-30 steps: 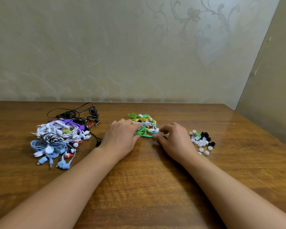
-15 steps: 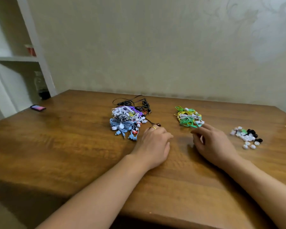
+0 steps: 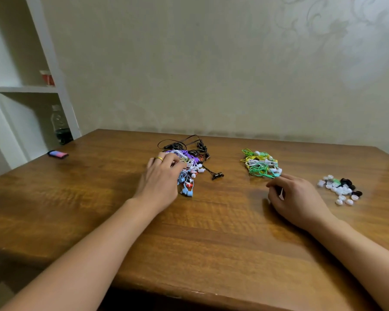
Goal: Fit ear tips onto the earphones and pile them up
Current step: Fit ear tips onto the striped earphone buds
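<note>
A mixed pile of earphones [image 3: 192, 167] in white, purple, blue, red and black lies at the table's middle. My left hand [image 3: 161, 182] covers its left side, fingers and thumb curled into the cables and gripping them. A second pile of green, yellow and white earphones [image 3: 261, 162] sits to the right. My right hand [image 3: 296, 199] rests on the table just in front of that pile, fingers loosely curled and holding nothing. A heap of white and black ear tips [image 3: 340, 189] lies right of my right hand.
The wooden table [image 3: 211, 232] meets the wall at the back. A small pink and blue object [image 3: 58, 154] lies near its left edge. White shelves [image 3: 27, 88] stand at the left with a bottle [image 3: 60, 124] below.
My left hand has moved left from the table between the piles onto the mixed pile and closed into it. My right hand has stayed in front of the green pile. The view has swung left.
</note>
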